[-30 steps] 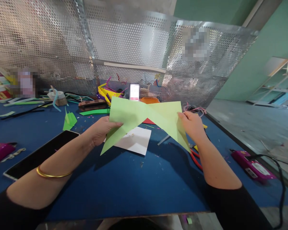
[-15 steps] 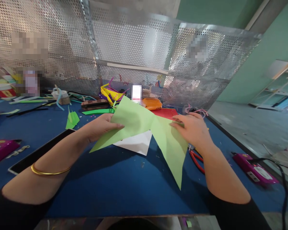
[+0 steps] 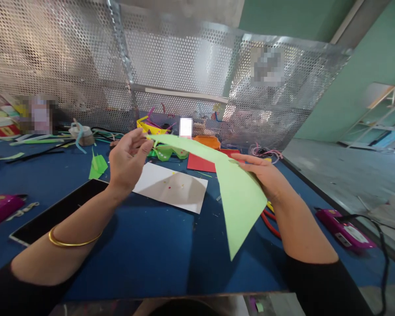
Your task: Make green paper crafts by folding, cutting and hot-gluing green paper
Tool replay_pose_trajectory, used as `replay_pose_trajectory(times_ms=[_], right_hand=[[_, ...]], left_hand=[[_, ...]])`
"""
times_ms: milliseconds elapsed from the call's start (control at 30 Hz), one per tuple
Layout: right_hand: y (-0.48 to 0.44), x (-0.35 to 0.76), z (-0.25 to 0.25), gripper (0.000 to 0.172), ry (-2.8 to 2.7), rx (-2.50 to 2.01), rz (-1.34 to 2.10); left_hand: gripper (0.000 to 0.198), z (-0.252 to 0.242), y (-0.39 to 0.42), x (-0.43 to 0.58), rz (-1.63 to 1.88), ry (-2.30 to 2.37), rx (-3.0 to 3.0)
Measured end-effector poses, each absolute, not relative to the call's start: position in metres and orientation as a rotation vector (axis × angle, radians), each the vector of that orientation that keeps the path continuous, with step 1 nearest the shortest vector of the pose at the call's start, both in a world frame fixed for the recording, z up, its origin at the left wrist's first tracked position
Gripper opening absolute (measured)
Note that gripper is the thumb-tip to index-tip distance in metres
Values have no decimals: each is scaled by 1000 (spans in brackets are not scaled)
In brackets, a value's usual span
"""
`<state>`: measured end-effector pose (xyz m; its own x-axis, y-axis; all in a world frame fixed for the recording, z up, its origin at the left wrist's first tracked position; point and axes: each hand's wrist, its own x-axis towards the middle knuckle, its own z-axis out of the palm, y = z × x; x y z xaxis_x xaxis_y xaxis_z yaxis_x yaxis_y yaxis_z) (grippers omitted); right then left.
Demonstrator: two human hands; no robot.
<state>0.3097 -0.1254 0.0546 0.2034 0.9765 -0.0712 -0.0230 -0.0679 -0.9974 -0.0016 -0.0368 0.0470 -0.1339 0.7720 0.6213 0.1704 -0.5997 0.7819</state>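
Note:
A light green cut paper [image 3: 242,197] with pointed ends is held in the air above the blue table. My left hand [image 3: 128,158] pinches its left tip, which is raised and seen nearly edge-on. My right hand [image 3: 261,175] grips the right part, fingers behind the top edge; its thumb is hidden. One pointed end hangs down towards the table. Beneath it lies a white sheet [image 3: 171,188] with small coloured bits on it. Red-handled scissors or pliers [image 3: 270,223] rest partly hidden by my right wrist.
A red sheet [image 3: 197,163], an orange case [image 3: 207,142] and cut green paper [image 3: 166,151] lie behind. At left are a dark flat panel [image 3: 62,210] and a green scrap [image 3: 98,164]. A purple device [image 3: 345,230] with a black cable sits right. Perforated metal panels [image 3: 181,57] stand at the back.
My left hand has risen and turned, lifting the left side of the green paper until it is almost edge-on. More of the white and red sheets now shows.

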Motion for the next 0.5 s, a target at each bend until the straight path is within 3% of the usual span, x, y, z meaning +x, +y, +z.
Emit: replay_pose_trajectory(times_ms=[133, 267, 333, 500], right_hand=[[-117, 317, 46, 19, -1010, -1145, 1180], [-117, 305, 35, 33, -1049, -1049, 1270], [-121, 291, 30, 31, -1038, -1000, 1364], [-132, 253, 21, 27, -898, -863, 1619]], left_hand=[[58, 42, -43, 11, 1683, 844, 1280], [66, 35, -62, 24, 1183, 886, 1173], [57, 30, -72, 29, 928, 829, 1065], [45, 16, -86, 36, 666, 626, 832]])
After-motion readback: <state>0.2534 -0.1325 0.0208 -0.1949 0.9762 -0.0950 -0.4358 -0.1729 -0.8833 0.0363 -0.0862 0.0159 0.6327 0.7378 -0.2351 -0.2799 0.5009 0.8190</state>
